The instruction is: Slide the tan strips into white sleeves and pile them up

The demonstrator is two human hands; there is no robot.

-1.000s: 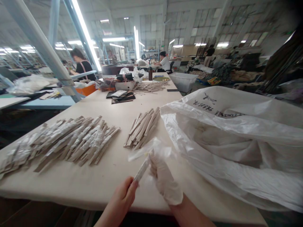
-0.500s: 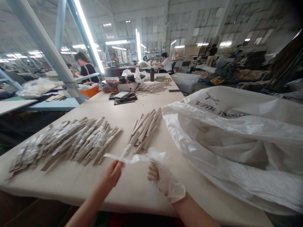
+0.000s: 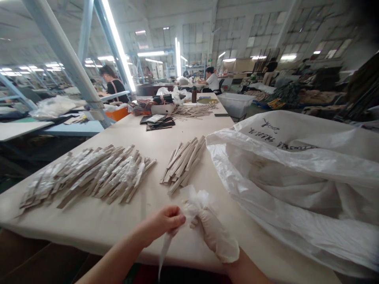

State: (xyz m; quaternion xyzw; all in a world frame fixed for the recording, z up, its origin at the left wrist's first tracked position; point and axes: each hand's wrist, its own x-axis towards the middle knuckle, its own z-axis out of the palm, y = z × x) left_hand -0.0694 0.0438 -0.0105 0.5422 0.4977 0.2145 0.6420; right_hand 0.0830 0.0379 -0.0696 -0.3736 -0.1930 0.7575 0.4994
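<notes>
My bare left hand (image 3: 164,223) is closed in a pinch on a thin clear plastic sleeve (image 3: 194,199); a strip of it hangs down past the table edge. My right hand (image 3: 214,232), in a white glove, is closed on the crumpled upper part of the same sleeve. Both hands meet above the near edge of the beige table (image 3: 124,232). Just beyond them lies a small pile of bare wooden sticks (image 3: 183,162). To the left spreads a wide pile of wooden sticks wrapped in clear plastic (image 3: 89,175).
A big white plastic sack (image 3: 296,173) with handwriting covers the table's right side. Farther up the table lie dark folders (image 3: 158,121), more sticks (image 3: 194,110) and a white bin (image 3: 235,103). People work at the far tables. A slanted blue metal post (image 3: 63,55) stands at left.
My left hand, which held a stick in the sleeve upright, swung left and then came back to the right hand; the sleeve now hangs limp from its pinch and no stick shows.
</notes>
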